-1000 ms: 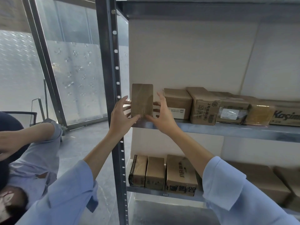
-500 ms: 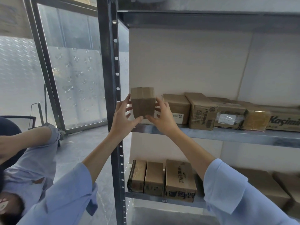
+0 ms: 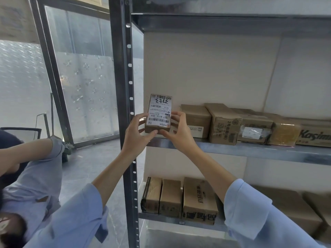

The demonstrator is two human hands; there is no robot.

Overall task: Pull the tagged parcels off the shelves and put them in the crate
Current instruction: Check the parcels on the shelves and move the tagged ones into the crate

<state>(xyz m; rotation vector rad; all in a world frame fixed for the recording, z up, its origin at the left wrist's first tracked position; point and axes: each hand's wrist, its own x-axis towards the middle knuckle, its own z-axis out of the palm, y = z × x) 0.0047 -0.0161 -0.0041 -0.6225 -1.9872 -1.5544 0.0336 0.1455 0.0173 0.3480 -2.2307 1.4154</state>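
Far to the left of the grip, a second person point(image 3: 30, 185) in a light blue shirt leaned into view with one arm raised. Between that person and the grip stood a frosted glass panel point(image 3: 84, 97) in a dark frame. Just left of the grip rose the rack's dark punched upright point(image 3: 125, 86), and the left forearm crossed in front of it.

The left hand point(image 3: 138, 133) held the parcel point(image 3: 159, 113) by its left edge, fingers curled round that side and thumb tucked under the bottom. The parcel, a small brown carton, stood upright between both hands at the left end of the middle shelf point(image 3: 250, 151). Its white label faced the camera upside down, showing barcodes and handwritten digits. Whether its base touched the shelf could not be told. The right hand point(image 3: 179, 133) gripped the opposite edge the same way, its thumb nearly meeting the other beneath the carton.

Just right of the grip a plain box point(image 3: 196, 120) sat on the same shelf. Beyond it came a printed carton point(image 3: 223, 126), a plastic-wrapped box point(image 3: 254, 129), a yellowish packet point(image 3: 284, 133) and a lettered box point(image 3: 315, 136). Below the grip, three cartons point(image 3: 179, 197) stood side by side on the lower shelf.
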